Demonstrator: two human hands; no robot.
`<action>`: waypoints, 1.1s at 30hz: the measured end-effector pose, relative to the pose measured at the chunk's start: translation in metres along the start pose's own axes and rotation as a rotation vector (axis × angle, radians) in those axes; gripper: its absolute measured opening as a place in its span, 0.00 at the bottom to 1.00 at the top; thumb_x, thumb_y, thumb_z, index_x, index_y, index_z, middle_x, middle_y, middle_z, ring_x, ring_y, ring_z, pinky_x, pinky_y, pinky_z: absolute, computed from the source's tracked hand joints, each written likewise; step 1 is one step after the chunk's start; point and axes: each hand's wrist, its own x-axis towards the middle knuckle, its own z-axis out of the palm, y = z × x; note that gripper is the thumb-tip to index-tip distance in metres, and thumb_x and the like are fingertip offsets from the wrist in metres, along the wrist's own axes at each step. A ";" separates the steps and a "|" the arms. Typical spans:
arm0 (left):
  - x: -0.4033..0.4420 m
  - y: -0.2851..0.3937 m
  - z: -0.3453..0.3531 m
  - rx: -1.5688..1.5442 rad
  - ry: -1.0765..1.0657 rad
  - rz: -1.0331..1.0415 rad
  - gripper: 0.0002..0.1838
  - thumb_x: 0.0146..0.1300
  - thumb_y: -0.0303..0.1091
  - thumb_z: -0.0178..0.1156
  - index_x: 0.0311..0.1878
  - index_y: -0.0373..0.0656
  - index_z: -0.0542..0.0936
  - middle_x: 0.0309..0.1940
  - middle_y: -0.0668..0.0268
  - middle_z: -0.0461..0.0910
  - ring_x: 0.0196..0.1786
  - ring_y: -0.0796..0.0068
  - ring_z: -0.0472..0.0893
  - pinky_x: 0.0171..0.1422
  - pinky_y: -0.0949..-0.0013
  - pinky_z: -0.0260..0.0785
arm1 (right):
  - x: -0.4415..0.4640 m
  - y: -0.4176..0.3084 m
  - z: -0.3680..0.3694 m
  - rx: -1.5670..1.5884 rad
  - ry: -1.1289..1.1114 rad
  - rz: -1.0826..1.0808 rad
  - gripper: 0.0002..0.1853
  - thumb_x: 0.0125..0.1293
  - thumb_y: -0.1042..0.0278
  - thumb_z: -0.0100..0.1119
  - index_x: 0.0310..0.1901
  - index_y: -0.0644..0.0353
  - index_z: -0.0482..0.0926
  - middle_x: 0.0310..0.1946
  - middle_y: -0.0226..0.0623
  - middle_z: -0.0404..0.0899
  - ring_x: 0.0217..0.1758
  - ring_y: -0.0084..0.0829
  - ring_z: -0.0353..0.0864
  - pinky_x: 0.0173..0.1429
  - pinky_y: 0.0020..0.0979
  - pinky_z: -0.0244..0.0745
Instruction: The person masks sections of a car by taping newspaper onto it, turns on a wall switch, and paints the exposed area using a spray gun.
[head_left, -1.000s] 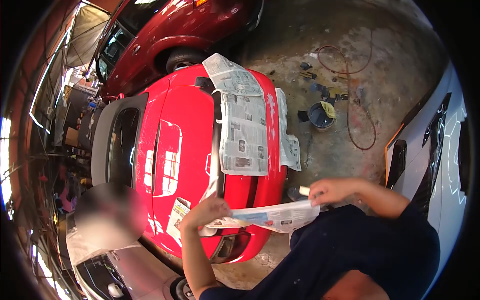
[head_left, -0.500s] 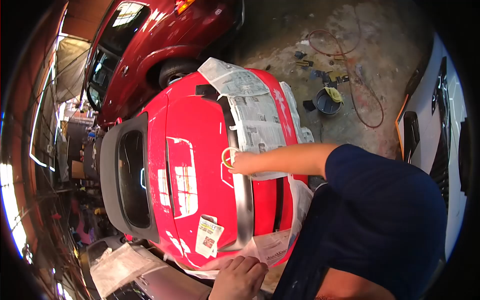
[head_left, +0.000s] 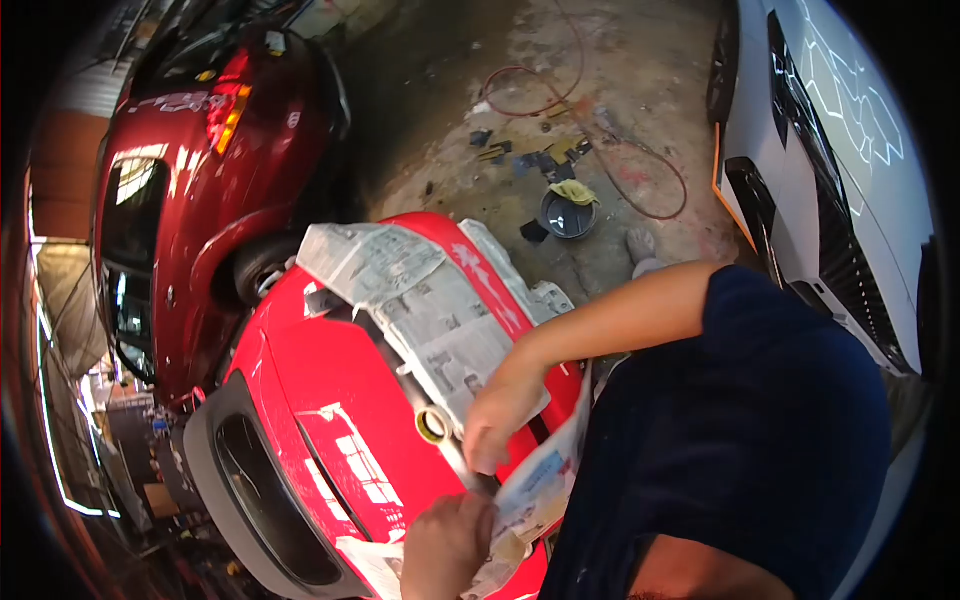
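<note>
My right hand (head_left: pixel 503 413) is over the rear of the red car (head_left: pixel 330 380), its fingers bent down and together near a grey strip (head_left: pixel 448 458). What lies under its fingertips is hidden. A roll of masking tape (head_left: pixel 433 425) is just left of it, apart from the fingers, on or just above the trunk lid. My left hand (head_left: pixel 447 545) is closed at the bottom, knuckles up, among newspaper; what its fingers grip is hidden. Newspaper sheets (head_left: pixel 445 335) cover part of the car's rear, and more newspaper (head_left: pixel 545 480) lies along the near edge.
A dark red vehicle (head_left: pixel 190 200) stands at the upper left, and a white car (head_left: pixel 850 150) at the right. On the concrete floor are a bucket (head_left: pixel 572 222) with a yellow cloth (head_left: pixel 575 192), a hose (head_left: pixel 655 213) and dark scraps (head_left: pixel 550 160).
My view has turned, and the car appears lower and tilted. My right hand has let go of the tape roll and come closer to my left hand, which is now over the newspaper edge.
</note>
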 end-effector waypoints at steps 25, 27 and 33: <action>0.681 0.006 0.031 -0.026 -0.563 -0.054 0.20 0.69 0.31 0.58 0.64 0.47 0.75 0.52 0.54 0.82 0.54 0.50 0.81 0.57 0.51 0.74 | -0.377 0.357 -0.267 0.303 1.110 0.299 0.12 0.69 0.59 0.57 0.45 0.57 0.81 0.41 0.43 0.84 0.49 0.45 0.83 0.52 0.45 0.73; 0.709 -0.023 0.058 -0.002 -0.653 -0.071 0.19 0.70 0.33 0.58 0.63 0.48 0.75 0.55 0.57 0.82 0.56 0.53 0.81 0.59 0.53 0.73 | -0.357 0.401 -0.261 0.423 1.127 0.289 0.13 0.71 0.58 0.56 0.48 0.56 0.81 0.43 0.44 0.83 0.51 0.44 0.82 0.55 0.44 0.73; 0.829 -0.081 0.179 0.184 -0.915 0.120 0.12 0.66 0.34 0.57 0.52 0.48 0.80 0.42 0.57 0.85 0.48 0.53 0.83 0.50 0.51 0.76 | -0.287 0.509 -0.237 0.690 1.171 0.364 0.13 0.71 0.57 0.57 0.49 0.54 0.80 0.44 0.45 0.84 0.51 0.43 0.83 0.53 0.42 0.73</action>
